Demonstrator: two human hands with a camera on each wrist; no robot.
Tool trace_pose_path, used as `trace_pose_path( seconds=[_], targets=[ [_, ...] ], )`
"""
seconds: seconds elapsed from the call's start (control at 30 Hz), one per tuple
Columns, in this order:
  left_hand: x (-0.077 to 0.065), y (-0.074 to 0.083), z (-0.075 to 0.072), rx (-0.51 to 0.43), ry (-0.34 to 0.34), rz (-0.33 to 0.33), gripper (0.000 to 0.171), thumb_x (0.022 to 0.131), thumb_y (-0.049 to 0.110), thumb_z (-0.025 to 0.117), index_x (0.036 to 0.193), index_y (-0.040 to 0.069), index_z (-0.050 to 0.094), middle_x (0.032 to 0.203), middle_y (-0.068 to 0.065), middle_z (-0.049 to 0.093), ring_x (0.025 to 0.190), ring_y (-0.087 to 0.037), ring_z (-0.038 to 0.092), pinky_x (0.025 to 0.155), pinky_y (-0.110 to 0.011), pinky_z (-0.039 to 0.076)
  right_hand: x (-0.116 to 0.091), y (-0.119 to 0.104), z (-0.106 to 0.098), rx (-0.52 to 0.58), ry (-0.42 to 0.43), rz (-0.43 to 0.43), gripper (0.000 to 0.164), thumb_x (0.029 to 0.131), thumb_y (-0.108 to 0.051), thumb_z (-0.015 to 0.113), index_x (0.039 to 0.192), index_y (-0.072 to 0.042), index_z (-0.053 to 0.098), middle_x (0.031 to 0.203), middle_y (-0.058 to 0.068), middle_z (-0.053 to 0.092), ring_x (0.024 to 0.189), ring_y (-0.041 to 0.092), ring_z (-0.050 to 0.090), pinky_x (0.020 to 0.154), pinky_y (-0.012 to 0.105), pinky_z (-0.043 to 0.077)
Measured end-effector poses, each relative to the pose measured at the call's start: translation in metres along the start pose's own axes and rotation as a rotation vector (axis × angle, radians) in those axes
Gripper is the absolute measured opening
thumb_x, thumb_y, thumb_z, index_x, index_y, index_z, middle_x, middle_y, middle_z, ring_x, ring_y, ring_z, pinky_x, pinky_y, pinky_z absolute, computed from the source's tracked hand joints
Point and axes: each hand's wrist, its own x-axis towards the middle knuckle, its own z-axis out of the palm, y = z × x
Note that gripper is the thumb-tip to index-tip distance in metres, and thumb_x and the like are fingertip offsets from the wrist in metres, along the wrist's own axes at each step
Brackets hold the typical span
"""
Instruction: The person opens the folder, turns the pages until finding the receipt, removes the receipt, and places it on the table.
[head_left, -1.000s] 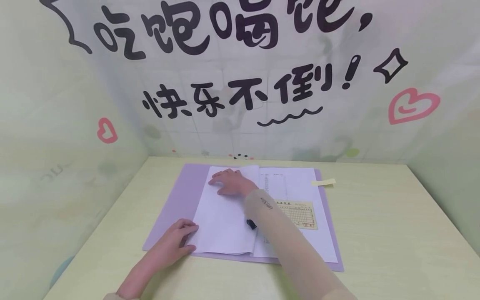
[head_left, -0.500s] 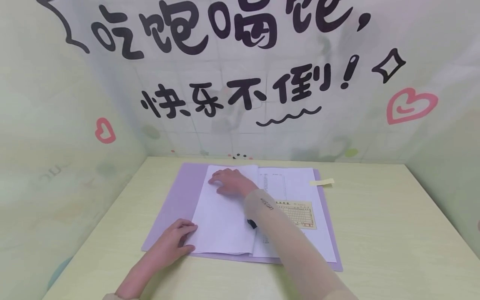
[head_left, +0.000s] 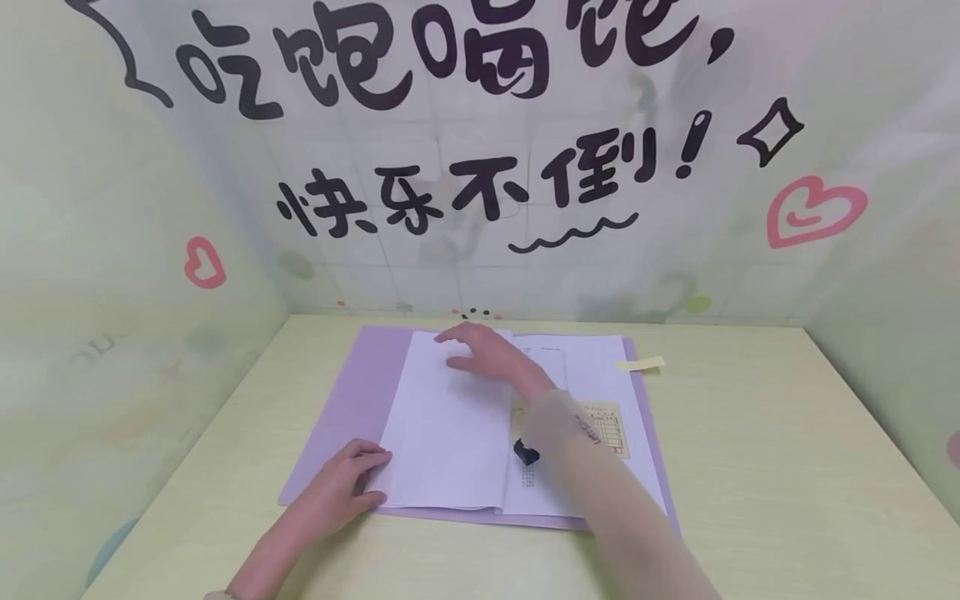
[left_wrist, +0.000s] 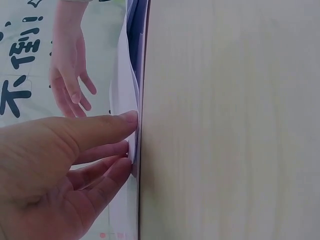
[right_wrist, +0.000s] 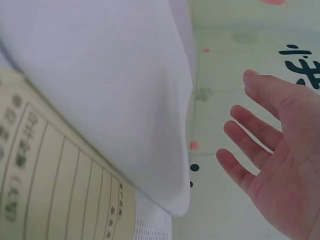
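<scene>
A purple folder (head_left: 363, 379) lies open with white sheets inside, and a blank white page (head_left: 442, 433) is turned to the left. My left hand (head_left: 337, 487) rests at the page's lower left corner. In the left wrist view its thumb and fingertips (left_wrist: 129, 118) touch the paper's edge. Over the upper part of the page is my right hand (head_left: 487, 354), fingers extended and holding nothing. In the right wrist view that hand (right_wrist: 285, 155) appears apart from the white page (right_wrist: 115, 100). A cream printed slip (head_left: 609, 423) lies on the right-hand sheet, partly hidden by the right sleeve.
A pale yellow strip (head_left: 641, 364) sticks out past the folder's right edge. The folder lies on a light wooden table (head_left: 787, 467). A printed curtain (head_left: 525, 275) with lettering and hearts stands behind it.
My right hand has lifted off the page and moved slightly to the right, uncovering more of the page. The left hand stays at the lower corner.
</scene>
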Motion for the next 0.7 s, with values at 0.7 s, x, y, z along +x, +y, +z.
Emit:
trace_pose_path(
  seconds=[0.7],
  targets=[
    [0.001, -0.001, 0.002, -0.008, 0.021, 0.017, 0.048, 0.077, 0.007, 0.081, 0.121, -0.005, 0.066, 0.118, -0.009, 0.061, 0.086, -0.004, 0.053, 0.076, -0.022, 0.051, -0.102, 0.047, -0.04, 0.15, 0.247, 0.145, 0.042, 0.097, -0.021, 0.062, 0.138, -0.016, 0.055, 0.142, 0.005, 0.056, 0.127, 0.03, 0.056, 0.107, 0.049, 0.048]
  ],
)
